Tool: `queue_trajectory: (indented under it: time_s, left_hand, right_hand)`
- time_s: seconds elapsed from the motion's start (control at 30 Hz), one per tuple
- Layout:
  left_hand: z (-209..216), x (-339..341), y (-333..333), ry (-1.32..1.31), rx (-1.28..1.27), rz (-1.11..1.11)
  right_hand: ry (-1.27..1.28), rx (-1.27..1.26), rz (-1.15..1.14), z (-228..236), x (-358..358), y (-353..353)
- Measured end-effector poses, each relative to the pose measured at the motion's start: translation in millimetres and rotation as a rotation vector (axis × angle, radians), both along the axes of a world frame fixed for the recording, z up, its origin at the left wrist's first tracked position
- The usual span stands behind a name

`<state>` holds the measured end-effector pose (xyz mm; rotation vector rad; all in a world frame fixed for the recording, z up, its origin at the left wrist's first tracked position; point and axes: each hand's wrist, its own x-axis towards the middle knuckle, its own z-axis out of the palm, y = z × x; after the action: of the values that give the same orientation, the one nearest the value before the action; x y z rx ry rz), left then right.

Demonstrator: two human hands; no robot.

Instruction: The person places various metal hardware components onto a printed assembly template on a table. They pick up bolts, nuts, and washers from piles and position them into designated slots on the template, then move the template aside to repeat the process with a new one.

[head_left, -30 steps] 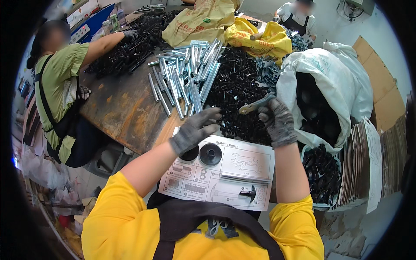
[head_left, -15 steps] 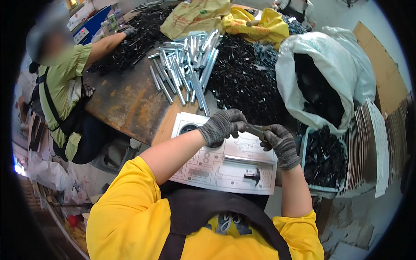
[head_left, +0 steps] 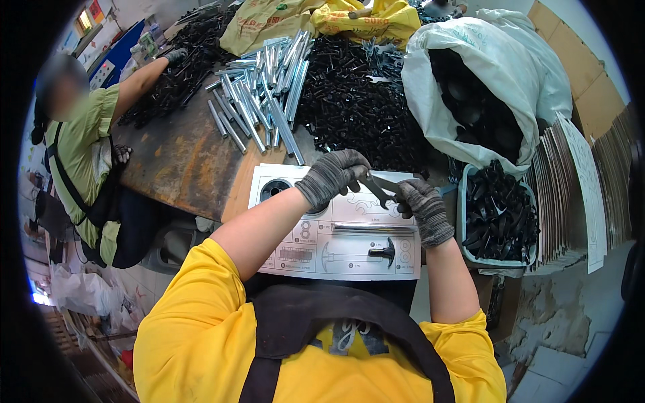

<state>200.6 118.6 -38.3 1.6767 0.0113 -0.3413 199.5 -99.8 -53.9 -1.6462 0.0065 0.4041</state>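
Note:
Both my hands wear grey knit gloves and meet above a white printed card (head_left: 295, 250) on the table. My left hand (head_left: 334, 176) pinches one end of a small flat metal wrench (head_left: 378, 187). My right hand (head_left: 420, 207) grips its other end. A silver rod (head_left: 373, 229) and a black T-shaped handle (head_left: 384, 251) lie on the card, with a black round part (head_left: 273, 189) at its left corner.
A heap of black parts (head_left: 349, 107) and silver tubes (head_left: 262, 94) covers the rusty table (head_left: 175, 161). A white sack (head_left: 510, 74) and a bin (head_left: 463, 201) of black parts stand right, beside stacked cards (head_left: 571, 195). Another person (head_left: 87, 148) works at left.
My hands drew back from the black heap with the metal wrench and now hold it together over the card. A rod and black handle now lie on the card.

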Motion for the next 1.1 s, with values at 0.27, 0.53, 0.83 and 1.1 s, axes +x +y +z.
queue_trajectory:
  time_s: [0.27,0.53,0.83,1.1]
  left_hand:
    - [0.3,23.8,22.1,-0.015,0.233,0.059]
    - [5.6,73.3,-10.5,-0.486,0.932,-0.852]
    - [-48.6,20.4,-13.0,-0.520,1.212,-0.586]
    - [-43.8,13.5,-8.6,-0.500,1.302,-0.671]
  right_hand:
    - [0.119,-0.141,-0.034,-6.5,-2.3,-37.5]
    - [-0.787,-0.488,0.302,-42.2,-6.9,-16.8]
    - [-0.404,-1.312,0.542,-19.0,-0.8,0.6]
    - [-0.267,-1.354,0.444,-20.2,0.9,7.3]
